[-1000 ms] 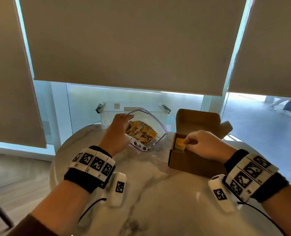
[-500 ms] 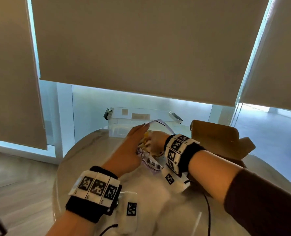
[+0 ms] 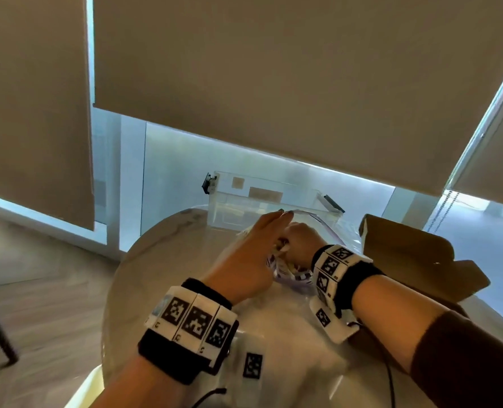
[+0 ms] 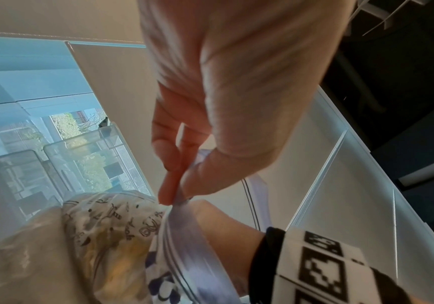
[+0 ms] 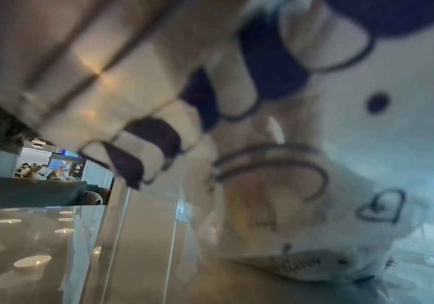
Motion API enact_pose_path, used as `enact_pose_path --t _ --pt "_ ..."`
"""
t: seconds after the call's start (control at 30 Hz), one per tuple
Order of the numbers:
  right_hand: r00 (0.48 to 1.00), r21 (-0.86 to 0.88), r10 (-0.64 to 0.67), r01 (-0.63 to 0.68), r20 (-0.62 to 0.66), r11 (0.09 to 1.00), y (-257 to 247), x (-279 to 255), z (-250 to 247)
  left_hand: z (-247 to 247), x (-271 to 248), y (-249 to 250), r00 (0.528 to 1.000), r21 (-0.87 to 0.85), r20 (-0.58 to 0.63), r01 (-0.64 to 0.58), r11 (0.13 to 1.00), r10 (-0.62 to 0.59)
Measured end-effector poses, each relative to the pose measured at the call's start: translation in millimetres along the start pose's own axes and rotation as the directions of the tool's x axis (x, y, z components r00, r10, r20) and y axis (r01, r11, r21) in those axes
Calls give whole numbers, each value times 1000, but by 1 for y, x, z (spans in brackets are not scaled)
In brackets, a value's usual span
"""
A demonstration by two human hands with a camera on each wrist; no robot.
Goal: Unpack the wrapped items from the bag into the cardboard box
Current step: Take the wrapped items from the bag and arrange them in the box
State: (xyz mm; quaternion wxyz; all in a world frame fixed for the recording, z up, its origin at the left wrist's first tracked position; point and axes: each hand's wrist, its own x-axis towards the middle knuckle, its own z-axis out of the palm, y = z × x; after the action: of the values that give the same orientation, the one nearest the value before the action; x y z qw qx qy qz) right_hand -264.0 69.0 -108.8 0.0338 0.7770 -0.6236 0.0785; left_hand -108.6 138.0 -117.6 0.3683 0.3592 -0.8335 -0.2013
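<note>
My left hand [image 3: 245, 260] has the rim of the bag [image 4: 122, 236] pinched between thumb and fingers, propping the mouth open on the table [image 3: 162, 260]. My right hand [image 3: 298, 241] is plunged into that mouth just right of the left one, but I can't tell if its grip has closed on any wrapped items [image 4: 116, 259], which sit inside the bag below the left fingers. The cardboard box [image 3: 406, 254] is open on the table to the right of my right wrist, and a clear plastic bin [image 3: 262, 198] sits just beyond both hands.

One bag [image 3: 291, 278], one cardboard box [image 3: 406, 254], one clear bin [image 3: 244, 201].
</note>
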Motion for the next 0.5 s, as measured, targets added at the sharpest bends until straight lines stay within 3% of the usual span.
enact_pose_path --t 0.3,0.5 --pt "983 83 -21 37 -185 996 3 -42 -42 -3 0 13 993 77 -93 83 994 -76" --pt "967 186 -1 50 -255 981 2 -74 -48 -7 -6 11 989 267 -126 113 957 -82"
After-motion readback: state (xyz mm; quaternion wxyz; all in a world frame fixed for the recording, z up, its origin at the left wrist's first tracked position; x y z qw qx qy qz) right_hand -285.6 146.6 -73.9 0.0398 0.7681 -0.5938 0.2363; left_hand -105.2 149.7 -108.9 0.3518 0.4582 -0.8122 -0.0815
